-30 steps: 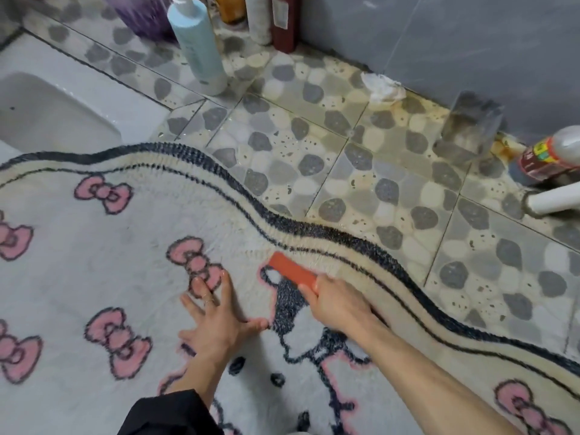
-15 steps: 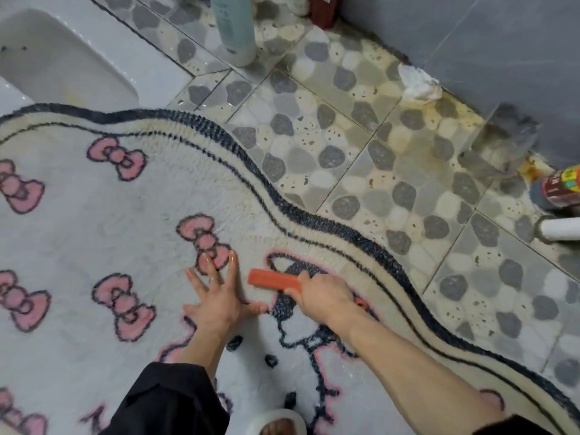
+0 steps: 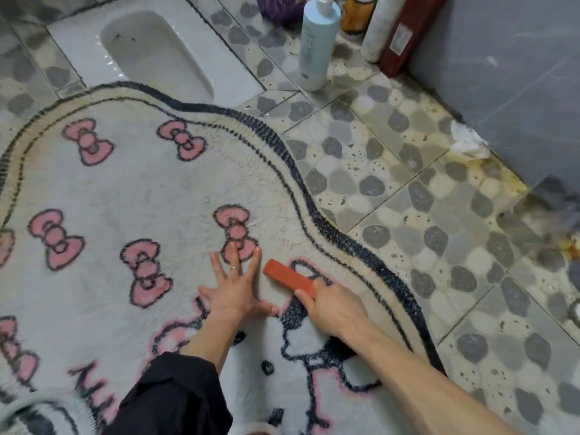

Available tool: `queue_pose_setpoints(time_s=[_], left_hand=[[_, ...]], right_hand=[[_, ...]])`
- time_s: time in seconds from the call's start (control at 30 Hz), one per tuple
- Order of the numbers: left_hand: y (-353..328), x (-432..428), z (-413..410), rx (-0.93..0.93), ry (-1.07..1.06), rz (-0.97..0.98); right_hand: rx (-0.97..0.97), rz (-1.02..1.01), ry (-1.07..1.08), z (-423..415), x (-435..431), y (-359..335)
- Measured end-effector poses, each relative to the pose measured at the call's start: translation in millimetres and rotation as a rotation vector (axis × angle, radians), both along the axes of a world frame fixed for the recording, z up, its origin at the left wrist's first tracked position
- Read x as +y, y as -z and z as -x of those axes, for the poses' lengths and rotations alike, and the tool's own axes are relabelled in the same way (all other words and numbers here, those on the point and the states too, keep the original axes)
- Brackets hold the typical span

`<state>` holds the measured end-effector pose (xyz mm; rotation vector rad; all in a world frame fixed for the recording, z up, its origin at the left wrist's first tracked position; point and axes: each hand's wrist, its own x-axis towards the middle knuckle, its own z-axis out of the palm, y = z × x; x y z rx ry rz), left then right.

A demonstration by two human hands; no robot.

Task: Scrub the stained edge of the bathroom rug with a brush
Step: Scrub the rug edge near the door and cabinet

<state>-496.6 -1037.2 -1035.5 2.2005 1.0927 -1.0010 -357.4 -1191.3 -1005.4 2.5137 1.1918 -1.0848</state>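
Pebble-tile floor (image 3: 392,196) bears the rug (image 3: 125,189). Red brush (image 3: 287,277) lies on it inside the dark border (image 3: 345,241), long axis diagonal, free end up-left; right hand (image 3: 335,309) grips it. Left hand (image 3: 233,290) flat, fingers (image 3: 253,263) spread. Rug lettering (image 3: 94,390) illegible.

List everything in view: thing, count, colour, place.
rug: one, white, pink bows, on tiles
brush: one, orange, on rug near its border
squat pan: one, white, top left
tall bottle: one, pale blue, on tiles
container: one, amber, behind it
slim bottle: one, white, by wall
flat bottle: one, dark red, by wall
object: one, purple, top edge
tissue: one, white, at wall foot
sleeve: one, black, bottom centre
left hand: one, flat on rug
right hand: one, grips brush
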Motion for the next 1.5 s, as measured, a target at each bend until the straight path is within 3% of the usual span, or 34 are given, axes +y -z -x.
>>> queue_pose_setpoints(time_s=[0.07,0.1,0.23,0.3,0.43,0.57,0.7,0.8,1.1,1.33,1.5], left_hand=[[3,-2,3,-0.017,-0.001,-0.004],[4,-1,5,-0.025,-0.001,-0.005],[-1,13,5,0.003,0.02,0.021],[-3,16,3,0.026,0.041,0.019],[-8,19,-10,0.087,0.042,0.049],[-57,42,-21,0.009,-0.007,0.142],[-134,26,-9,-0.284,-0.342,0.301],[-188,12,33,-0.355,-0.561,0.385],[-319,2,178,-0.17,-0.888,0.341],[-411,-5,225,-0.135,-1.018,0.325],[-451,-33,253,-0.08,-1.127,0.298]], right_hand=[[-0.031,0.013,-0.086,-8,6,11],[-0.063,-0.002,-0.023,-21,8,17],[-0.072,-0.081,0.778,-89,4,25],[-0.155,-0.083,0.936,-111,-5,29],[-0.18,-0.19,0.747,-97,-11,17],[-0.019,-0.06,0.597,-58,-8,-15],[0.129,-0.011,0.571,-16,-22,-65],[0.217,0.059,0.593,18,-18,-104],[0.397,0.105,0.481,106,49,-264],[0.404,0.083,0.3,135,98,-396],[0.45,0.101,0.189,145,114,-439]])
